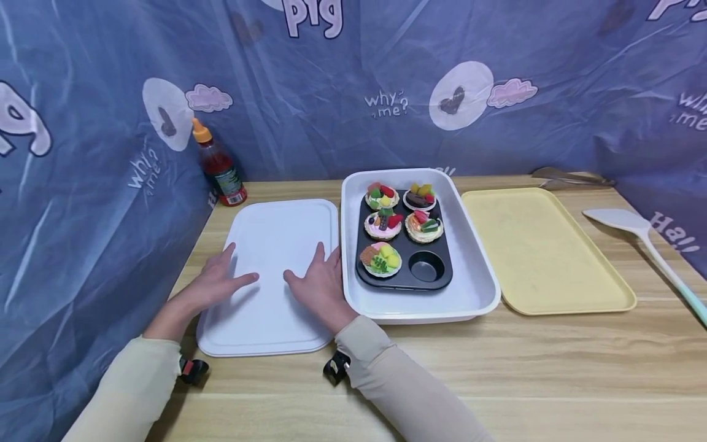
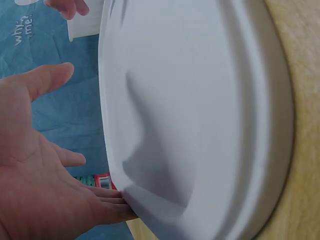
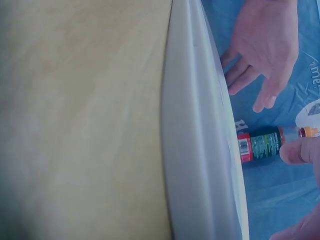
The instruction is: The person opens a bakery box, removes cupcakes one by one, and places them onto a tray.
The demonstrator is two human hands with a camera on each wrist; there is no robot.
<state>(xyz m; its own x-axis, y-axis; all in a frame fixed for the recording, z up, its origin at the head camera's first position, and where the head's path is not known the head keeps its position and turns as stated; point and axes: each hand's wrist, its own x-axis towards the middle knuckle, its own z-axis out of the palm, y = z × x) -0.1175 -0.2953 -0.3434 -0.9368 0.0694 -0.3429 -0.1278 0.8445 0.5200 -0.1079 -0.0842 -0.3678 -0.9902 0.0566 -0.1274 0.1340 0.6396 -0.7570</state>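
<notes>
Head view, white panel: the panel [image 1: 270, 233] lies on the wooden table [image 1: 530, 380] at 8 o'clock from the centre.
Head view, left hand: the left hand [image 1: 212, 285] is at the panel's 9 o'clock edge, fingers spread, gripping nothing.
Head view, right hand: the right hand [image 1: 320, 285] is at the 3 o'clock edge beside the white tub [image 1: 472, 276], thumb and fingers apart, gripping nothing; fingertip contact is unclear.
Head view, metal utensil: the utensil [image 1: 574, 178], at 1 o'clock of the yellow tray [image 1: 552, 252], is hard to make out.
Head view, spatula: the handle of the spatula [image 1: 643, 227] is cut off.
Left wrist view, panel: cut off at 12 and 6 o'clock; left fingertips meet its rim.
Left wrist view, bottle: mostly hidden behind the left hand.
Right wrist view, panel: seen nearly edge-on.
Right wrist view, right hand: cut off around 4 o'clock, its thumb overlapping the sauce bottle [image 3: 262, 145].
</notes>
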